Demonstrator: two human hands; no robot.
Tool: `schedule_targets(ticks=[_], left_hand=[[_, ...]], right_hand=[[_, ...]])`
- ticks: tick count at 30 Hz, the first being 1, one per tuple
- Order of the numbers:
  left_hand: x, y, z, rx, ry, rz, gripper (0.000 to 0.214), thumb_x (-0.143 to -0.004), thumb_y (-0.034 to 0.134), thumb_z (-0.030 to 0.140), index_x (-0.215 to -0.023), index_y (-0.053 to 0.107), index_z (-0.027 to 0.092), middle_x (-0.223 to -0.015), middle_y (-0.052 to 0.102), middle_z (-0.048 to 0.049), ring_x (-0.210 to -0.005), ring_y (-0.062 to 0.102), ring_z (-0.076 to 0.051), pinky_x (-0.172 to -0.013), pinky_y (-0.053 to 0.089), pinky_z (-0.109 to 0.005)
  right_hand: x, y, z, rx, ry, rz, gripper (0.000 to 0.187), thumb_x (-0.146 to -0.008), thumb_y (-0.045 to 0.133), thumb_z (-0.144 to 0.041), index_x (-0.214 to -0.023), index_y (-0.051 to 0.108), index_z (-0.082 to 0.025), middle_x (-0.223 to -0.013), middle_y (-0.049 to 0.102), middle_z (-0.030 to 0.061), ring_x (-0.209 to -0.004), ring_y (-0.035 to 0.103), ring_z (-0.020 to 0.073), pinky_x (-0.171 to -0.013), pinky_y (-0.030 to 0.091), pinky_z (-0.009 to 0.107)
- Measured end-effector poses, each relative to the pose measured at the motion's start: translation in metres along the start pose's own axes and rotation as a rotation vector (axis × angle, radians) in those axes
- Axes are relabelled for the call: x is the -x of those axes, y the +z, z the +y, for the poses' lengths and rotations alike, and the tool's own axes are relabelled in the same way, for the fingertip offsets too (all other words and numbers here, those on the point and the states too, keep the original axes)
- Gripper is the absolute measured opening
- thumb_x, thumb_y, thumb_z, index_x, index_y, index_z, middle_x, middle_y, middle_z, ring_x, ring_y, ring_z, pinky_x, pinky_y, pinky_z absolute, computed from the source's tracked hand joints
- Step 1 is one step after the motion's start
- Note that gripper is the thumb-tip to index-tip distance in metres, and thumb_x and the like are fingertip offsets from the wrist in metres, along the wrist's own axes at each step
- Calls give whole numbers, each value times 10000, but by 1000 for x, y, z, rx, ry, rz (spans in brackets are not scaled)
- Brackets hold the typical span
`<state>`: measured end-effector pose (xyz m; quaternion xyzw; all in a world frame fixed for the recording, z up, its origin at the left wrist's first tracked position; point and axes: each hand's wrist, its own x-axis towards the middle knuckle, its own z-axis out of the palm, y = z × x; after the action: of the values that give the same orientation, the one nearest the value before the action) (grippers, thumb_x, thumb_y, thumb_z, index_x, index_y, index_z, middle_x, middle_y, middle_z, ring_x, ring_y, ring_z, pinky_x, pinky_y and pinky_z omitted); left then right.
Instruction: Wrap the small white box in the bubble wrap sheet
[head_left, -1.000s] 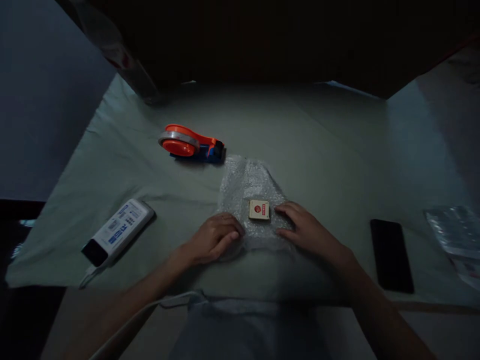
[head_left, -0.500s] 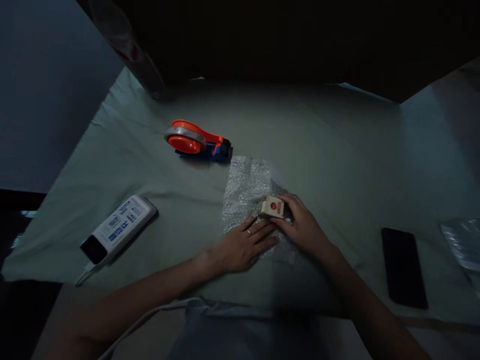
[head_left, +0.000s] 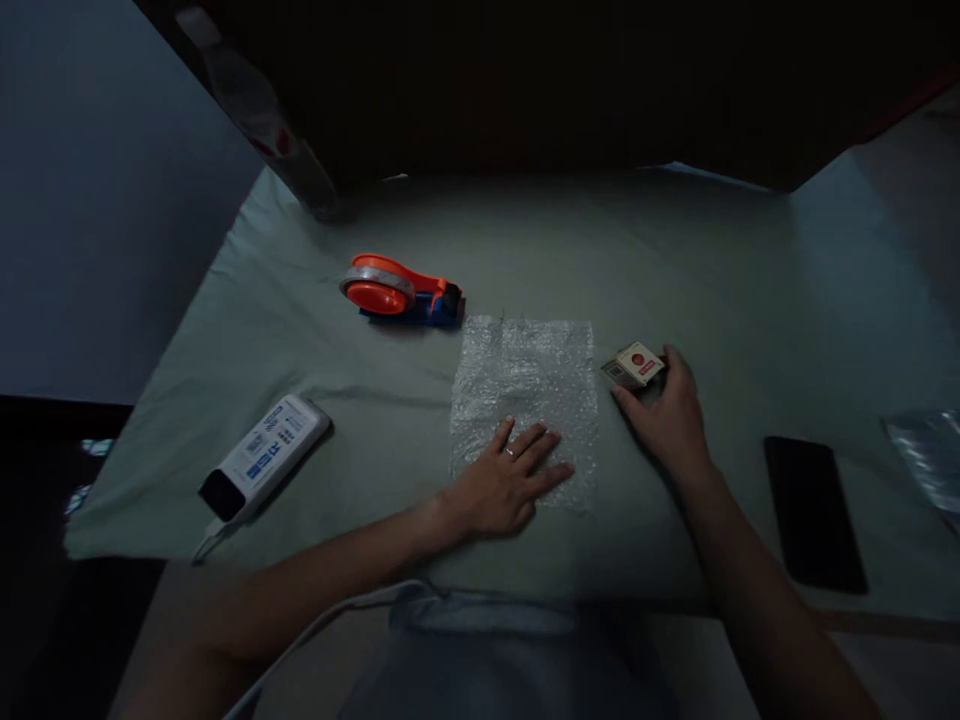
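A sheet of bubble wrap lies flat on the pale green cloth in the middle of the table. My left hand rests open and flat on the sheet's near edge, fingers spread. My right hand is to the right of the sheet and grips a small cream box with a red dot at its fingertips, just above the cloth.
An orange and blue tape dispenser sits behind the sheet to the left. A white device with a blue label lies at the left, a black phone at the right. A shiny plastic bag shows at the right edge.
My right hand lifted the small box off the bubble wrap and carried it to the right. The sheet now lies spread flat, and my left hand has flattened onto it.
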<state>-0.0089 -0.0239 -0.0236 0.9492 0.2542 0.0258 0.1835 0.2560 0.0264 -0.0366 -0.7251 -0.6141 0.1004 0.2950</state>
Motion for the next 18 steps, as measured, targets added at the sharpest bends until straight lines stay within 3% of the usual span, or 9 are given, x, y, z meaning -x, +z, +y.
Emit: schedule_targets(ticks=[4,7,10,13,15,18], left_hand=[[1,5,0,-2,-4,27,554,-895,452,329,-1426,311,261,-1526,255,-144,-1427,183,-332,-1119,123,-600],[2,7,-1,8,9,51,572,-881,475,301,-1426,313,238,-1528,241,-154,-1436,158,-332,-1135,155,-552],[1,9,-1,29,35,71,601,-859,509,288,-1422,318,206,-1518,241,-170,-1436,158,-336,-1136,217,-491],[-2,8,0,27,37,85,567,-872,491,292,-1405,344,167,-1468,320,-187,-1408,240,-333,-1133,243,-484],[-3,7,0,13,38,91,532,-884,473,293,-1385,372,146,-1410,395,-193,-1372,309,-332,-1130,250,-493],[-3,7,0,-9,51,105,511,-893,470,293,-1368,393,120,-1356,453,-193,-1331,367,-325,-1119,276,-487]], right_hand=[[-1,-1,-4,-42,26,3,641,-745,634,-465,-1280,475,-150,-1233,572,175,-1134,548,320,-953,432,522],[5,-9,-22,-218,62,9,566,-751,661,-436,-1245,510,-204,-1161,627,118,-1020,619,271,-899,488,471],[19,-15,-54,-432,-71,-173,549,-778,661,-375,-1281,473,-258,-1230,594,79,-1032,621,230,-891,510,408],[30,-10,-82,-388,-295,-390,474,-813,614,-252,-1268,481,-256,-1229,591,75,-1109,583,230,-942,480,410],[32,-2,-88,-334,-384,-447,463,-822,584,-205,-1271,474,-236,-1234,586,89,-1153,553,235,-983,450,432],[30,10,-82,-302,-381,-484,491,-827,588,-222,-1297,447,-229,-1257,573,100,-1162,544,238,-980,451,443]])
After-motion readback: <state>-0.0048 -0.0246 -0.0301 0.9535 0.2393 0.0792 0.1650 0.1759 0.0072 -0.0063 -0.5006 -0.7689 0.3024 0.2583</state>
